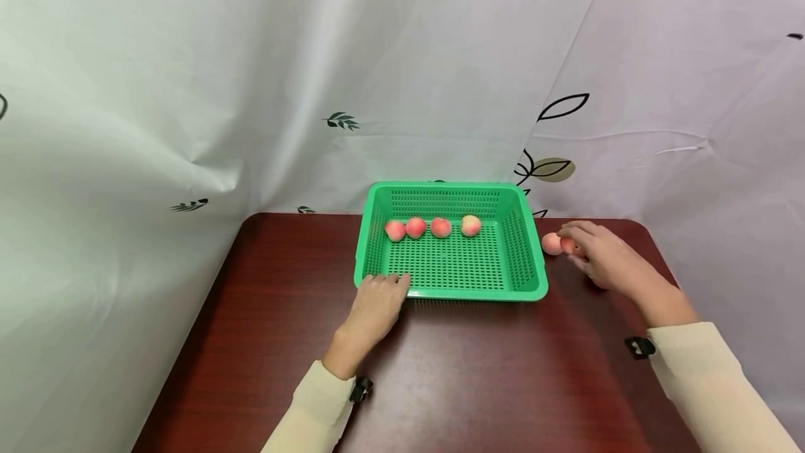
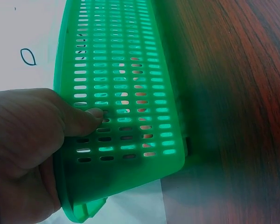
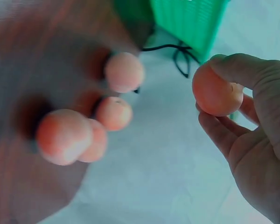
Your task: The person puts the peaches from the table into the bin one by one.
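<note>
A green plastic basket (image 1: pixel 478 295) with slotted walls stands on the table, a short row of peaches (image 1: pixel 441 227) along its far side. My left hand (image 1: pixel 380 305) grips the near rim toward the left corner; in the left wrist view the thumb (image 2: pixel 91 120) presses the outer wall. To the right of the basket, my right hand (image 1: pixel 606 261) pinches a peach (image 3: pixel 217 92) between thumb and fingers, held above the table. Several more peaches (image 3: pixel 64 136) lie on the table below; in the head view the hand hides most of them, leaving one peach (image 1: pixel 551 243) plain.
The dark red wooden table (image 1: pixel 478 376) has rounded far corners. A pale cloth (image 1: pixel 434 75) with leaf prints hangs behind and at both sides. A black cord (image 3: pixel 179 51) shows near the basket in the right wrist view.
</note>
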A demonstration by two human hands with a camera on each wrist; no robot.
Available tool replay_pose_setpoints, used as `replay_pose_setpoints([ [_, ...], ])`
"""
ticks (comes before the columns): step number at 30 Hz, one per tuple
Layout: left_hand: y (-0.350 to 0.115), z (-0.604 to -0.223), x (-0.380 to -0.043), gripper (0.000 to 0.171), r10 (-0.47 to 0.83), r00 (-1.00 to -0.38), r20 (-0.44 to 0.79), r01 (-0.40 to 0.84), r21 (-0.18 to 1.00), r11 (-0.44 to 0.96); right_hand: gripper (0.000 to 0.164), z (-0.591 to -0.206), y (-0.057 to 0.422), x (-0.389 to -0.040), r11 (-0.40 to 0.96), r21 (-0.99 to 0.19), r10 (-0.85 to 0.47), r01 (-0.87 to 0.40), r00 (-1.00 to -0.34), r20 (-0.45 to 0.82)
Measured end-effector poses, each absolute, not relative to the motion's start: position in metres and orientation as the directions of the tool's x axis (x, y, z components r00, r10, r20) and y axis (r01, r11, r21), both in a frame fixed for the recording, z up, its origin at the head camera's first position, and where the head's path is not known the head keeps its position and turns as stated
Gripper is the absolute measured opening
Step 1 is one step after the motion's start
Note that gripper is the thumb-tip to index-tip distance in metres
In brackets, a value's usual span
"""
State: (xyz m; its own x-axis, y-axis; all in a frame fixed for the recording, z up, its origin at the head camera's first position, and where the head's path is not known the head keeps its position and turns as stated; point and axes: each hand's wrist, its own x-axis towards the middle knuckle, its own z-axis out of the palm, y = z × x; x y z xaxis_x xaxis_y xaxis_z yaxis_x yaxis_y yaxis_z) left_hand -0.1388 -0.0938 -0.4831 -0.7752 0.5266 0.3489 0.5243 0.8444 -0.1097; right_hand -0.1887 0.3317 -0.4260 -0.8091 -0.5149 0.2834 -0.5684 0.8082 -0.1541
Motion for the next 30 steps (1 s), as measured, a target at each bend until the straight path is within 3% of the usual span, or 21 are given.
replay_pose_setpoints([
  [4, -0.093, -0.483, -0.139, 0.026, 0.524, -0.773, 0.357, 0.523, -0.107, 0.845, 0.044, -0.411, 0.325, -0.191, 0.811, -0.163, -0.506, -0.562, -0.813, 0.287],
  [11, -0.092, -0.484, -0.139, 0.027, 0.53, -0.76, 0.377, 0.527, -0.12, 0.841, 0.044, -0.395, 0.306, -0.205, 0.708, -0.104, -0.61, -0.699, -0.679, 0.407],
  [21, -0.093, -0.486, -0.139, 0.026, 0.536, -0.769, 0.348, 0.536, -0.106, 0.838, 0.04, -0.379, 0.267, -0.223, 0.651, -0.074, -0.689, -0.755, -0.629, 0.359],
  [30, -0.094, -0.481, -0.137, 0.027, 0.538, -0.754, 0.377, 0.532, -0.129, 0.837, 0.035, -0.36, 0.224, -0.247, 0.629, -0.109, -0.736, -0.77, -0.635, 0.235],
])
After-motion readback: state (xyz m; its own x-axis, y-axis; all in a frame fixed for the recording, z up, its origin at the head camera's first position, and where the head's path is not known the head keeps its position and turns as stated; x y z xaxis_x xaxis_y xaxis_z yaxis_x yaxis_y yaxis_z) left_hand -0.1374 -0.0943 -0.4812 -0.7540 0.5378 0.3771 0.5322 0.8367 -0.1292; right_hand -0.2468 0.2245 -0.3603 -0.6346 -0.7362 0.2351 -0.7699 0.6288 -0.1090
